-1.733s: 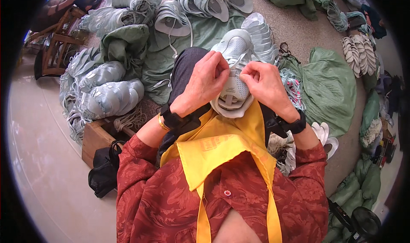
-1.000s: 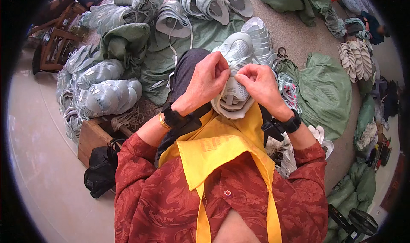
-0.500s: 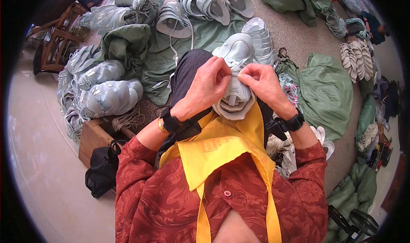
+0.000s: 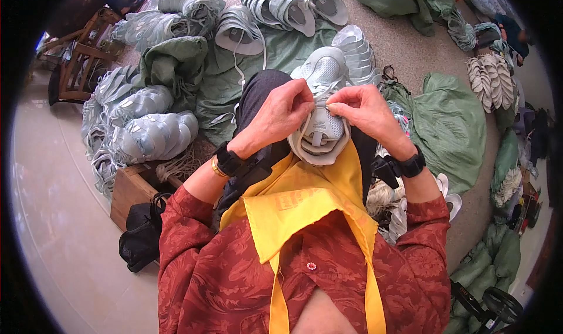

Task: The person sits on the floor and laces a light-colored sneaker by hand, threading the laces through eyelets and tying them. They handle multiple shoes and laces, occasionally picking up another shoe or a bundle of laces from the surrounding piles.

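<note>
A pale grey-blue shoe upper (image 4: pixel 321 64) rests on my lap, toe pointing away and its tongue (image 4: pixel 326 126) toward me. My left hand (image 4: pixel 282 110) is at the left edge of its lacing, thumb and fingertips pinched together. From the right, my right hand (image 4: pixel 366 114) pinches with thumb and forefinger at the opposite edge. A thin pale shoelace runs across the upper between the two pinches; the fingers cover its ends. Beneath the shoe lie a yellow apron (image 4: pixel 293 211) and my dark trouser leg (image 4: pixel 258 99).
Stacks of similar uppers (image 4: pixel 155 136) lie left and ahead, some on a green cloth (image 4: pixel 214 82). A wooden box (image 4: pixel 132 193) and black bag (image 4: pixel 141 234) stand at my left. Another green cloth (image 4: pixel 448 131) and white shoe pieces (image 4: pixel 399 216) lie right.
Both hands stay pinched at the lacing. My right hand has turned slightly and its fingers have lifted a little. The shoe's heel opening has shifted slightly to the left.
</note>
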Motion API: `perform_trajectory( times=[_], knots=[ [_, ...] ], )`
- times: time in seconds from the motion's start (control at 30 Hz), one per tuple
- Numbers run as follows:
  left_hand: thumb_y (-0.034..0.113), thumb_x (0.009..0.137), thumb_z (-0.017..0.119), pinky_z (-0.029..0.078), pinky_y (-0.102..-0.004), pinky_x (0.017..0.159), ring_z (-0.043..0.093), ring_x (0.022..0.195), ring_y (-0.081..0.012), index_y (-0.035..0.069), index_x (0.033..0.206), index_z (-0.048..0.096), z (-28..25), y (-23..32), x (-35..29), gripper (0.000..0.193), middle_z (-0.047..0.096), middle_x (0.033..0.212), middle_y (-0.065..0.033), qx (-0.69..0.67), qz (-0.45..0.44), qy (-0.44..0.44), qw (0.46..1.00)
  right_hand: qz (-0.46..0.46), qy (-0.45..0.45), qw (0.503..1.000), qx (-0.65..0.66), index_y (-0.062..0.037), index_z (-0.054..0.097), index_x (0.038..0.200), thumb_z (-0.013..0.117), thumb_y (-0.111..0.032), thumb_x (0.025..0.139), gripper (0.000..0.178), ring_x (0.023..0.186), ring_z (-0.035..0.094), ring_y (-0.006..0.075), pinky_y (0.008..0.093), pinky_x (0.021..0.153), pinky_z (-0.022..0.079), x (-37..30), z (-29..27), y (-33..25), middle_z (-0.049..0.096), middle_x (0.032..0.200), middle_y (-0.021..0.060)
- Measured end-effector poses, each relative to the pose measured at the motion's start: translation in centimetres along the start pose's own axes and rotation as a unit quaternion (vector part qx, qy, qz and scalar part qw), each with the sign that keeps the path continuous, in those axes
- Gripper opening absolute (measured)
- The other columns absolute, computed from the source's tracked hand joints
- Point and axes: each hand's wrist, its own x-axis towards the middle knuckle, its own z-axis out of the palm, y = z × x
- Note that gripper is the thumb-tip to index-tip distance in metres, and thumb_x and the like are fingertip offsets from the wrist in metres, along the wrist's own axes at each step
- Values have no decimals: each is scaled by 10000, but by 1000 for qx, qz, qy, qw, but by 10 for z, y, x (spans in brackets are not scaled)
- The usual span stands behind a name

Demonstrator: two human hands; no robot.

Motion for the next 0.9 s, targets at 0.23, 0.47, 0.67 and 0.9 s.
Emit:
perform_trajectory(
  times=[0.23, 0.47, 0.67, 0.9],
  knots=[
    [49, 1019, 591, 514, -258, 752, 598, 833, -99, 31, 1000, 560, -50, 4, -21, 41, 630, 926, -33, -188, -77, 26, 979, -28, -26, 999, 20, 28, 713, 965, 684, -57, 915, 103, 825, 702, 99, 246, 791, 557, -5, -17, -12, 729, 873, 34],
    [76, 1012, 571, 481, -232, 737, 568, 788, -86, 55, 969, 569, -143, -8, -71, 48, 614, 901, -9, -96, -123, 168, 973, -56, -42, 997, 23, 24, 706, 982, 665, -43, 938, 90, 818, 679, 76, 233, 799, 550, -10, -31, -34, 721, 883, 23],
    [13, 923, 593, 485, -290, 582, 570, 645, -131, 25, 895, 505, -231, -39, -131, 93, 586, 775, -49, 206, -233, 313, 897, -124, -35, 992, -12, 26, 699, 1028, 651, -24, 945, 108, 772, 654, 54, 239, 697, 527, -7, -11, -19, 727, 883, 43],
    [28, 867, 600, 509, -319, 584, 616, 624, -165, 16, 867, 528, -285, -63, -179, 73, 602, 715, -74, 282, -342, 336, 831, -218, 46, 955, -193, -7, 699, 1048, 678, -4, 870, 179, 753, 682, 213, 311, 698, 534, 6, -12, -21, 710, 946, 105]
  ],
)
